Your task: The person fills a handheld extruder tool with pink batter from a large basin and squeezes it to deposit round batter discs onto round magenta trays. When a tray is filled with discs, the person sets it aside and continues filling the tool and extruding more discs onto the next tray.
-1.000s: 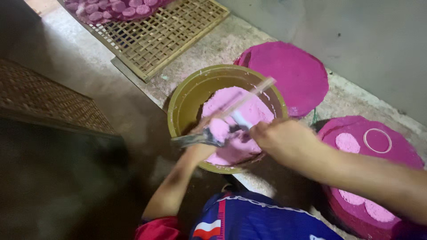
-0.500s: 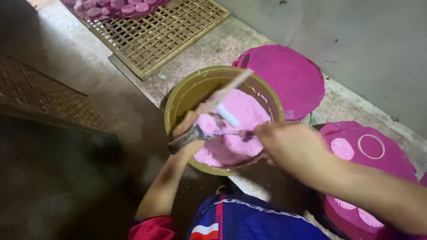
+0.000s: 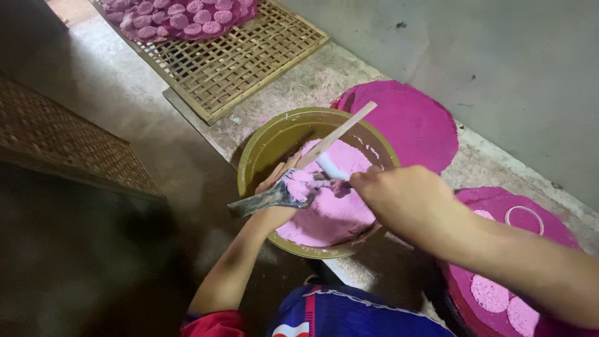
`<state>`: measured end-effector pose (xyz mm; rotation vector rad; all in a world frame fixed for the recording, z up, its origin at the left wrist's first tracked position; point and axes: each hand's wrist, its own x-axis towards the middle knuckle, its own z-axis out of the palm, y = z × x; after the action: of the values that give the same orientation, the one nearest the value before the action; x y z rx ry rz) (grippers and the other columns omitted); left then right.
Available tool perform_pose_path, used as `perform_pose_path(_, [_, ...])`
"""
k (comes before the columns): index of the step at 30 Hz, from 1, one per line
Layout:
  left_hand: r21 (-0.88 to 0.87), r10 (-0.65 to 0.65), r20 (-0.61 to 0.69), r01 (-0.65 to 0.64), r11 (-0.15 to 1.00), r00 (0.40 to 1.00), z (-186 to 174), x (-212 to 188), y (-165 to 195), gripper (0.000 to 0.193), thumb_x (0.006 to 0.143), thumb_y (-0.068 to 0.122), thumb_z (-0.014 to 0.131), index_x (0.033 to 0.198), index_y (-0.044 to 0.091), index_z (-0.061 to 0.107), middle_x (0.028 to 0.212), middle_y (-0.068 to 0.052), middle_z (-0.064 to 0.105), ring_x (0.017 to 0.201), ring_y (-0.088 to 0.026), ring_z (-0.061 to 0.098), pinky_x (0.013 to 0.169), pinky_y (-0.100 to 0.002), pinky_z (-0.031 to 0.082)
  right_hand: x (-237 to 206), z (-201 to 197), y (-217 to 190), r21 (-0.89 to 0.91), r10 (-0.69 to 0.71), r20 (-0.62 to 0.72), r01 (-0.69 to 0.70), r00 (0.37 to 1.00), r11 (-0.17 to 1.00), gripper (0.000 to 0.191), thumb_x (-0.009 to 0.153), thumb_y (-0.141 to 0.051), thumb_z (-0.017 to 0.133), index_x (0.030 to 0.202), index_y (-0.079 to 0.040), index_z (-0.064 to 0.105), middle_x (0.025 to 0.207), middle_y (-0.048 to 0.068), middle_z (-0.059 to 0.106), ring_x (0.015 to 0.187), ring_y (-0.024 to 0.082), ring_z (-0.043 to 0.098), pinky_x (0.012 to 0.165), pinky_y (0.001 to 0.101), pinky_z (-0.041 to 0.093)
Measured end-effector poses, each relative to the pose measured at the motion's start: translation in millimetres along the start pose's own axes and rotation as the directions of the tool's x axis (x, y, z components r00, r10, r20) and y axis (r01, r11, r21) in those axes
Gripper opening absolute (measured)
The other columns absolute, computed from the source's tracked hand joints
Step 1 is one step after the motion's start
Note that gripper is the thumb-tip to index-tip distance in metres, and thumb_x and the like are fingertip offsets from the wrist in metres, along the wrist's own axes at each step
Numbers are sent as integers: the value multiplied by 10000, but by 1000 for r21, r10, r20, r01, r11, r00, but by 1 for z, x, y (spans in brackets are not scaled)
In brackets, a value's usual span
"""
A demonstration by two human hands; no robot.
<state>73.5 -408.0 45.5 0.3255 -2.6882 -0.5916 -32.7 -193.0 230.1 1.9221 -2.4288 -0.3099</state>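
Both hands work over the round olive bowl [image 3: 262,146] of pink paste [image 3: 334,212]: left hand [image 3: 274,187] fingers clamp a flat metal spatula [image 3: 262,200], right hand [image 3: 405,200] fingers pinch a paste-smeared tool [image 3: 331,185], scraping paste; next, load it cleanly.

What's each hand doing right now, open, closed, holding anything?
Left hand: closed on a flat metal scraper loaded with pink paste.
Right hand: closed on a small tool, mostly hidden, over the bowl.

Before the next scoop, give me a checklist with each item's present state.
1. Left hand grips the flat scraper: ok.
2. Right hand over the bowl: ok.
3. Pink paste left in the bowl: ok.
4. Wooden stick rests on the rim, clear of both hands: ok.
5. Ring mould free on the pink board: ok.
6. What the right hand pinches: cannot tell.
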Motion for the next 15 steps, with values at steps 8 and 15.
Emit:
perform_pose_path(8, [29,-31,-36,32,999,999,24,3,11,625,881,216,701,1479,248,523,1512,-121,537,1293,-407,578,916,-489,534,11,57,-18,11,-56,-96,57,994,998,229,907,-145,538,1068,-42,664,824,112,693,656,318,728,518,435,581])
perform_pose_path(15, [22,-81,-291,91,996,953,24,7,-11,439,911,306,709,1315,159,620,1297,-119,648,1162,-341,666,980,-446,566,-13,62,15,517,265,-274,-91,924,851,340,931,-212,639,1250,-99,666,1032,166,735,860,371,723,702,470,577])
